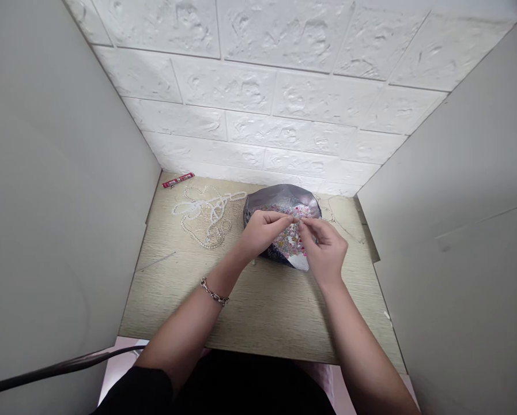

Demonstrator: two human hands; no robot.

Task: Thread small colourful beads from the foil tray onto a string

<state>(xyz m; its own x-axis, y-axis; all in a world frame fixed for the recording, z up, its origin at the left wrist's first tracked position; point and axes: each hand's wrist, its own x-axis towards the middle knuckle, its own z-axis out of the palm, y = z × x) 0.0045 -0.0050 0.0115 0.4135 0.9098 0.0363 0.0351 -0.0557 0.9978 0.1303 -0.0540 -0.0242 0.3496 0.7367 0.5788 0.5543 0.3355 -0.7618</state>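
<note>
Two hands of mine meet over an open silver-lined pouch (279, 195), which sits toward the back of the table (271, 311), beside a tangle of bead strands (217, 213). Loose mixed beads (290, 245), mostly pink, white and red, lie in it. My left hand (264, 231) and right hand (328, 249) are each closed in a fingertip pinch, the tips nearly touching; whatever is between them is too small for me to tell.

Anything that fine could slip if either grip loosened, and among so many small pieces it would be hard to find. My wrists hang close over the near rim, so a careless dip might tip the pouch and scatter its contents. A sleeve or my chain bracelet (215, 292) snagging the strands on the left could pull them into a worse knot.
</note>
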